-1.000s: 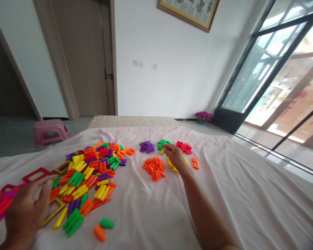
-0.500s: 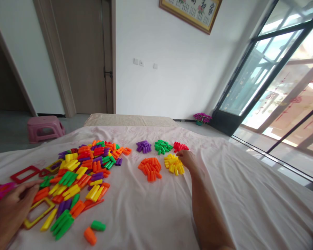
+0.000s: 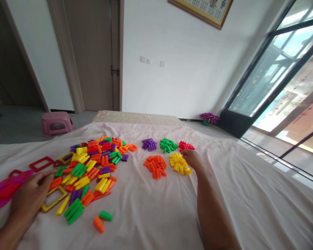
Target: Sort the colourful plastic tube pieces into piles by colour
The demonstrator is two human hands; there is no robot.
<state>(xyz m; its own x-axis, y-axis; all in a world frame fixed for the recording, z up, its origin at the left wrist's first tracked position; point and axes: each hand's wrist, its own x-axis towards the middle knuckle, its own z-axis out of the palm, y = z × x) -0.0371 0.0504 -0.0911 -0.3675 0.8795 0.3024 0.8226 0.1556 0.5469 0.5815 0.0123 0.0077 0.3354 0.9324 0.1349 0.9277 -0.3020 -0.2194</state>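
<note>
My left hand (image 3: 32, 192) rests at the left edge of a mixed heap of coloured plastic building tubes (image 3: 87, 165). Its fingers are loosely bent and apart, the tips beside a green tube (image 3: 59, 171); I see nothing held in it. My right hand (image 3: 194, 160) hovers over the right side of the yellow tube pile (image 3: 179, 163), fingers bent downward and slightly parted, nothing visible between them. Around that pile are the orange pile (image 3: 155, 166), the purple pile (image 3: 149, 144), the green pile (image 3: 168, 145) and the red pile (image 3: 186, 146).
Red and yellow rectangular frames (image 3: 41, 163) and a magenta piece (image 3: 9, 189) lie by my left hand. A green tube (image 3: 106, 215) and an orange tube (image 3: 98, 224) sit apart in front. The pale sheet (image 3: 143, 208) is wrinkled. A pink stool (image 3: 57, 123) stands beyond.
The view has shifted, so everything sits further right in it. A yellow tube now lies at the right edge of the yellow pile, below my right hand. My left hand stays by the heap.
</note>
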